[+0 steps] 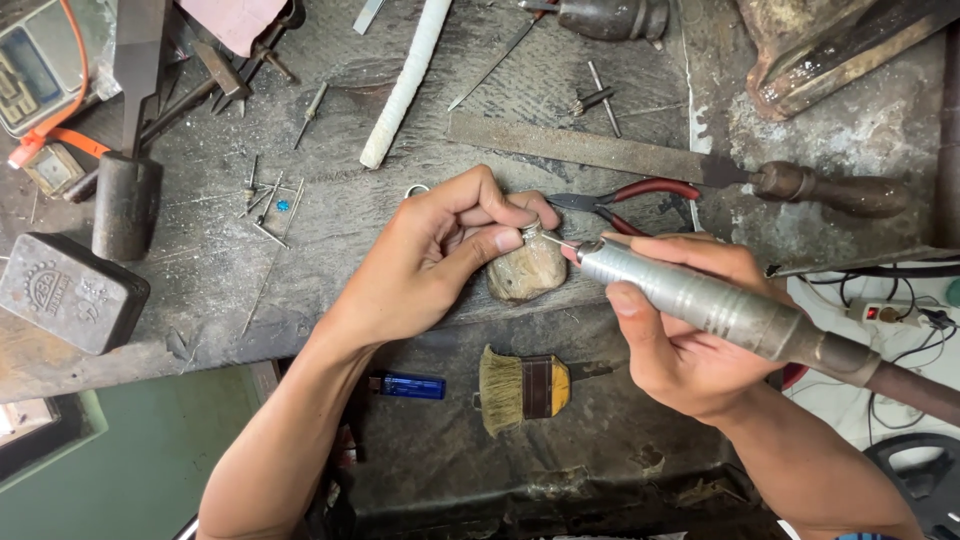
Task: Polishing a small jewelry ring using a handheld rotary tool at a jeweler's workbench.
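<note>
My left hand [440, 250] pinches a small silver ring [531, 232] between thumb and fingers, resting it on a worn wooden bench peg [527, 275]. My right hand [680, 330] grips a silver rotary handpiece [700, 303]. Its thin bit touches the ring from the right. The handpiece's dark flexible shaft [910, 388] runs off to the lower right.
On the dirty workbench lie red-handled pliers [640, 200], a large flat file with a wooden handle [680, 160], a white wrapped stick [405, 85], a hammer [125, 200], a dark metal block [70, 292] and several small bits. Below sit a brush [522, 388] and a blue lighter [410, 386].
</note>
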